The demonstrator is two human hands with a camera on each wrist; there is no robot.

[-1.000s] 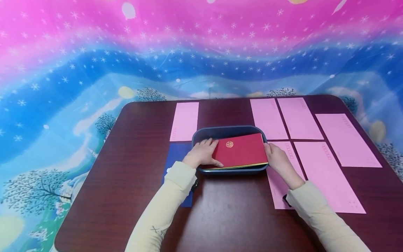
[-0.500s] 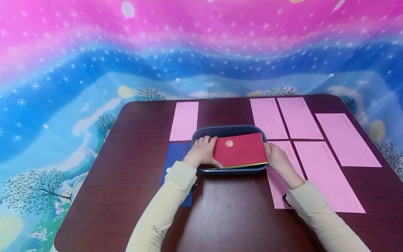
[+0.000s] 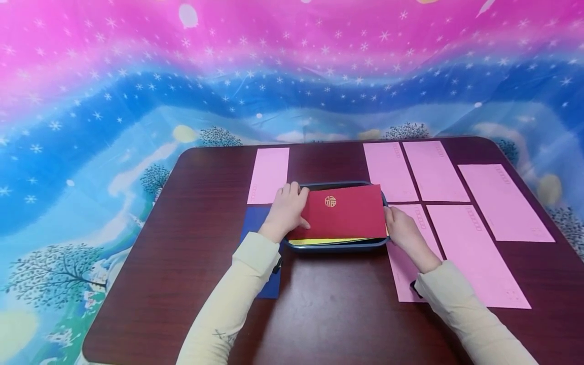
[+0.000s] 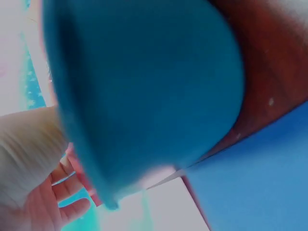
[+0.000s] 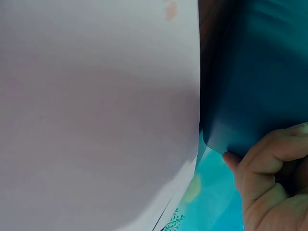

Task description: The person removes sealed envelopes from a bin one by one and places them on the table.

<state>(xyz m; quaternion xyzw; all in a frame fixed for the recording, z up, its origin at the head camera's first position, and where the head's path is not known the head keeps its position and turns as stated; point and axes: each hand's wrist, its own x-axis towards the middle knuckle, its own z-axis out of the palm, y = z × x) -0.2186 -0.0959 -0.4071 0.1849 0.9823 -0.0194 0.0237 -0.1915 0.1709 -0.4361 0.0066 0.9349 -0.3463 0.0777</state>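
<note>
A red envelope [image 3: 344, 215] with a round gold emblem lies slanted over a dark blue-grey plastic bin [image 3: 339, 248], its far edge up near the bin's back rim. My left hand [image 3: 287, 208] grips its left end, thumb on the near side and fingers at the far edge. Beneath it, a yellow strip [image 3: 328, 242] shows along the front. At the bin's right end, my right hand [image 3: 401, 228] holds the rim, fingers curled against the outer wall. The left wrist view shows the bin's wall [image 4: 154, 72] close up, with the left fingers [image 4: 70, 187] behind it.
Several pink envelopes lie flat on the right, such as one [image 3: 474, 253] near the right sleeve. Another pink envelope [image 3: 269, 175] is at back left, above a dark blue envelope [image 3: 269, 289] partly under the left arm. A printed cloth [image 3: 292, 76] hangs behind the brown table [image 3: 182, 243].
My left hand has lifted the red envelope up and slightly away toward the back, uncovering more of the yellow strip below it. The right hand stays on the bin's end.
</note>
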